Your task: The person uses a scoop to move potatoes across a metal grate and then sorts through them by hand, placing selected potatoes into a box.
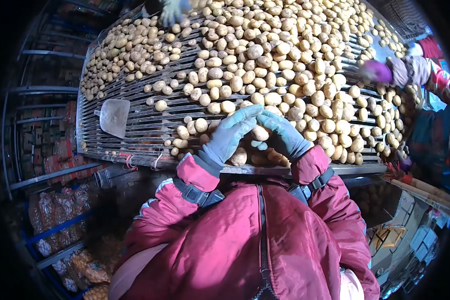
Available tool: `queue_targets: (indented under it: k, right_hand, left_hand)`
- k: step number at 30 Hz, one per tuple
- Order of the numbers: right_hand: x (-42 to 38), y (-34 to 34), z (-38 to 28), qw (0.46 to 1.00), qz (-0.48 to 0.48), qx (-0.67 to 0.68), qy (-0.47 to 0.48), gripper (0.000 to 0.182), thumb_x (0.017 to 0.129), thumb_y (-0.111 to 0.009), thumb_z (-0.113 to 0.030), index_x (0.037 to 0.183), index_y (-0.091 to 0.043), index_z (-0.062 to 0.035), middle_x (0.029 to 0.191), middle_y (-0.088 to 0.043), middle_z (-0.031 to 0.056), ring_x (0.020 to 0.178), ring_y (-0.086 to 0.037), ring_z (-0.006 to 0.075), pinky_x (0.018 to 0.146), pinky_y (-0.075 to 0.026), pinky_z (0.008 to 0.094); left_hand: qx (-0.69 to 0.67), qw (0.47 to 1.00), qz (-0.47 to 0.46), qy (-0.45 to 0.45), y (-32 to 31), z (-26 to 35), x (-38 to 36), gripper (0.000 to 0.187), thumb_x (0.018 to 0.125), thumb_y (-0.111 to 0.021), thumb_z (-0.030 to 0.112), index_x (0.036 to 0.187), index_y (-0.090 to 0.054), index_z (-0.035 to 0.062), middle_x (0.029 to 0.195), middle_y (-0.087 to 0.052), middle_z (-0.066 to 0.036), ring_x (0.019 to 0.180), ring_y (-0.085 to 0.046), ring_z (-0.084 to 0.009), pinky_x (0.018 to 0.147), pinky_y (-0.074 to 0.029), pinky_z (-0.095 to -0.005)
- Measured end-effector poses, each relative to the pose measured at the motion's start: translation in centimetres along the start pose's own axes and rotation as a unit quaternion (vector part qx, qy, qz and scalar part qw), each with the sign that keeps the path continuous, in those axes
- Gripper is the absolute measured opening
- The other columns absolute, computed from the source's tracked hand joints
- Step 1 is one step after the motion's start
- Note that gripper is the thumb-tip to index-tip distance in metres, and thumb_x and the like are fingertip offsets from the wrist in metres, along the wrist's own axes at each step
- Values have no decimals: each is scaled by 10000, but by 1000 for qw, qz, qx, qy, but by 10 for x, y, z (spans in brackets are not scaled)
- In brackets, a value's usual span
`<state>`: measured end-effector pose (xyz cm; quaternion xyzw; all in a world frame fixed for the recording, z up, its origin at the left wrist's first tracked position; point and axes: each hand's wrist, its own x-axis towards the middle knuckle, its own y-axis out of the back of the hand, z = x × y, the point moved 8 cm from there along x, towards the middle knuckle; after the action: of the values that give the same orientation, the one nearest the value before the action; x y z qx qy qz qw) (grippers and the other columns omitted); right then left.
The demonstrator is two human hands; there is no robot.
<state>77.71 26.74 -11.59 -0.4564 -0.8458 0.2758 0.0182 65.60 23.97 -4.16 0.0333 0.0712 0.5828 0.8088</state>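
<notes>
hundreds of pale yellow potatoes [265, 75], too many to count, cover the slatted metal roller table [135, 125]. two grey-blue gloved hands meet at its near edge: left hand [230, 135] and right hand [283, 135], each grip narrow, fingertips touching one potato [259, 133] between them. one flat metal scoop [114, 116] lies left; a co-worker's purple-gloved hand [376, 71] reaches in at right.
</notes>
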Motion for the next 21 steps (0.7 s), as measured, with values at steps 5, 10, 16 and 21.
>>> queue_targets:
  k: [5, 10, 16, 21]
  right_hand:
    - [-37, 29, -28, 973, 149, 104, -141, 278, 1017, -553, -284, 1105, -646, -38, 985, -686, 80, 762, -660, 167, 526, -532, 287]
    - [-71, 78, -45, 951, 128, -264, 97, 150, 958, -601, -116, 1089, -657, -69, 983, -690, 54, 882, -667, 190, 686, -561, 313]
    - [-95, 74, -37, 948, 165, -252, 102, 241, 950, -577, -172, 1081, -677, 5, 951, -688, 76, 880, -651, 182, 793, -527, 300]
    - [-121, 75, -15, 956, 206, -190, 90, 235, 932, -577, -139, 1065, -673, 30, 854, -668, 85, 776, -625, 151, 695, -520, 267]
  left_hand:
    - [66, 996, 47, 36, 20, 1, -7, 381, 1033, -552, 127, 1394, -558, 6, 1352, -610, -88, 1221, -589, -162, 1038, -482, -307]
    - [91, 987, 132, 2, 39, -8, -10, 339, 1035, -545, 113, 1346, -597, -8, 1285, -640, -70, 1171, -592, -140, 1011, -485, -283]
    - [-25, 984, 155, 83, 59, 26, 80, 363, 982, -629, 110, 1320, -599, -17, 1265, -631, -104, 1148, -601, -169, 1017, -469, -285]
    - [336, 937, 92, -41, 87, -23, 211, 474, 878, -706, 299, 1284, -643, 63, 1261, -642, -186, 1166, -625, -324, 1033, -478, -389]
